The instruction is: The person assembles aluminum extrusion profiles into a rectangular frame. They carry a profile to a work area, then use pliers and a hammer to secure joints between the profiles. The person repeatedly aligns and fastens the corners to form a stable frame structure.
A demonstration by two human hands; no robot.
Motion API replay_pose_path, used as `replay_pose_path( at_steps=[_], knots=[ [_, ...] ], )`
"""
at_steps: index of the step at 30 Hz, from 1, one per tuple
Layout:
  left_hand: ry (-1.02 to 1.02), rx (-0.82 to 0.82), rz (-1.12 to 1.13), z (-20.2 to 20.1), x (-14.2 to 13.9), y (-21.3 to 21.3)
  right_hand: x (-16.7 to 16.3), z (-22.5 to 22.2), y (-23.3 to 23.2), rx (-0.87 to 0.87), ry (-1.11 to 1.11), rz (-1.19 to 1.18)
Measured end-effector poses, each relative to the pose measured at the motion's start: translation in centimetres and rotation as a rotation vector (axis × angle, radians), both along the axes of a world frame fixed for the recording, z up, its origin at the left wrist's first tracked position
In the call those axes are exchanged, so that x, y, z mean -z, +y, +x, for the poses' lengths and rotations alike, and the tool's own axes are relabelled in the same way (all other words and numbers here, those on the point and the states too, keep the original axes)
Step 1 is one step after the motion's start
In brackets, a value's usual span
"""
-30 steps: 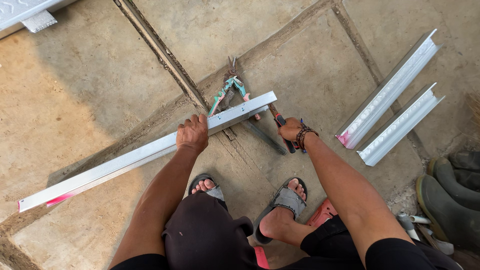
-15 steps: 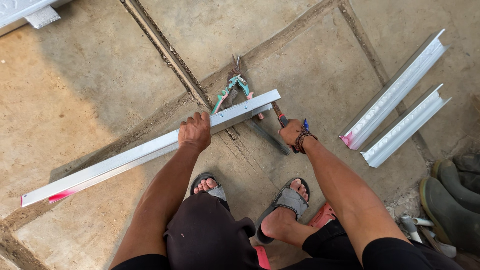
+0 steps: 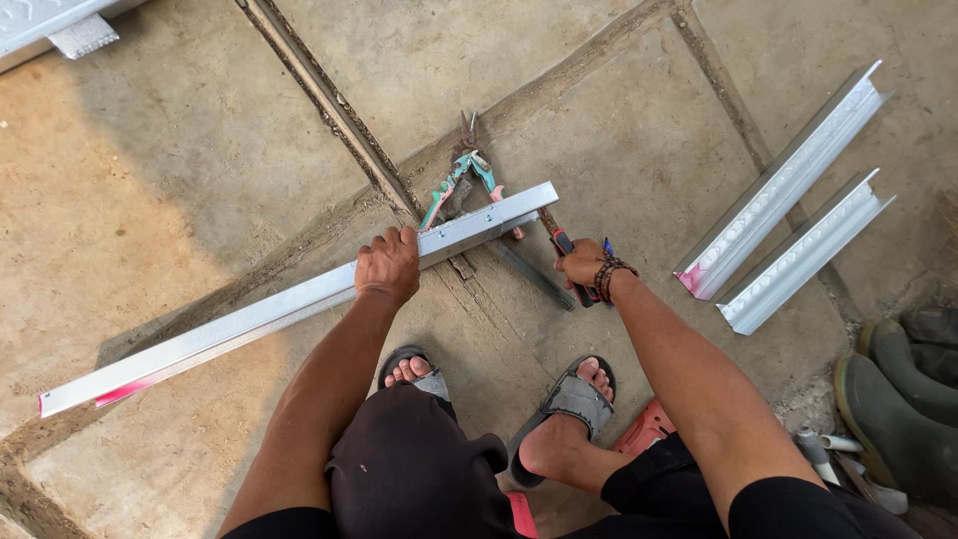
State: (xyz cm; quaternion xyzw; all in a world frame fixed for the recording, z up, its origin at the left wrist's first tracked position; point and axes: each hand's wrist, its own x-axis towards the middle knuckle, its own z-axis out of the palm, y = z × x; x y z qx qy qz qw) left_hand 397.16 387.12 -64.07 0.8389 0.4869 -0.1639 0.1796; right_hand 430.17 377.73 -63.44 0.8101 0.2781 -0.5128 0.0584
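A long silver metal channel (image 3: 249,317) with a pink-painted left end lies diagonally on the concrete floor. My left hand (image 3: 387,266) grips it from above, about two thirds along toward its right end. My right hand (image 3: 584,268), with a beaded bracelet on the wrist, is closed around the dark handle of a tool (image 3: 559,243) whose tip points at the channel's right end. Tin snips (image 3: 461,180) with green and pink handles lie on the floor just behind the channel's right end.
Two shorter cut channel pieces (image 3: 788,185) (image 3: 808,255) lie side by side at the right. Green rubber boots (image 3: 898,399) stand at the lower right. My sandalled feet (image 3: 559,409) are below the channel. A red object (image 3: 644,427) lies beside my right foot.
My right hand has closed on the tool handle and drawn slightly toward me. The channel and my left hand have stayed almost in place.
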Motion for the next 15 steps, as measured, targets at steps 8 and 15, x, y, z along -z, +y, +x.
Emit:
replay_pose_path(
  at_steps=[8, 15],
  knots=[
    [-0.013, -0.004, -0.007, 0.0, -0.1, 0.2, -0.9, -1.2, -0.4, -0.002, -0.036, 0.016],
    [-0.031, -0.016, 0.014, 0.0, -0.1, 0.1, 0.1, 0.6, -0.7, 0.099, 0.087, 0.063]
  ],
)
